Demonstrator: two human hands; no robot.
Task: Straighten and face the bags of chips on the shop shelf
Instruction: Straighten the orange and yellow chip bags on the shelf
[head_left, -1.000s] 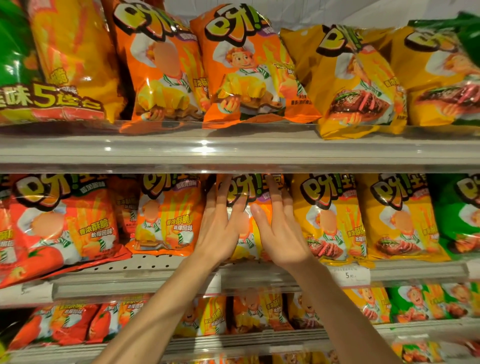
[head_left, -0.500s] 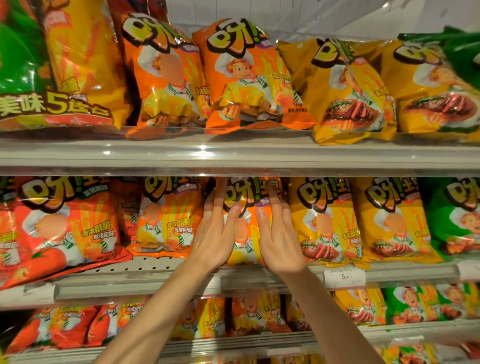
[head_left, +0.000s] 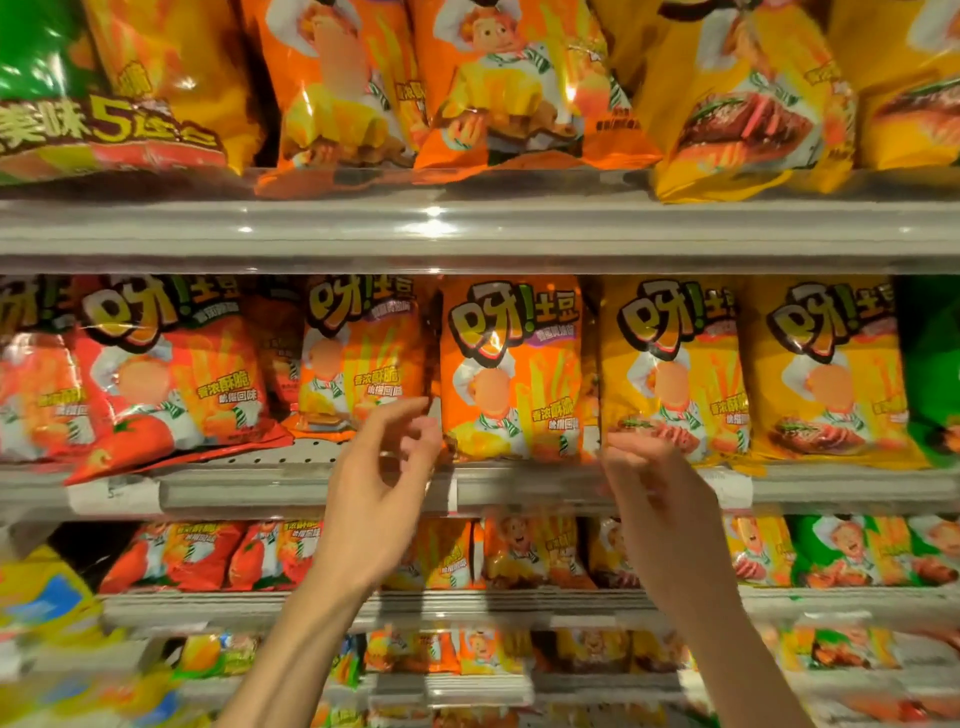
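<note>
An orange chip bag (head_left: 511, 369) stands upright and faces front in the middle of the second shelf (head_left: 519, 488). My left hand (head_left: 382, 483) hovers just off its lower left corner, fingers loosely curled and apart, holding nothing. My right hand (head_left: 657, 499) hangs at its lower right, fingers bent, in front of a yellow bag (head_left: 675, 369); it grips nothing. Another orange bag (head_left: 358, 358) stands to the left, and a red tomato bag (head_left: 171, 374) leans out over the shelf lip.
The upper shelf (head_left: 467, 228) carries large orange and yellow bags that overhang its edge. A green bag (head_left: 932, 364) stands at the far right. Lower shelves (head_left: 467, 603) hold smaller bags in the same colours. Price tags (head_left: 732, 491) sit on the shelf rail.
Both hands came off the orange bag and drew back and apart, down to the shelf rail. The bag now stands uncovered. The camera moved closer and lower.
</note>
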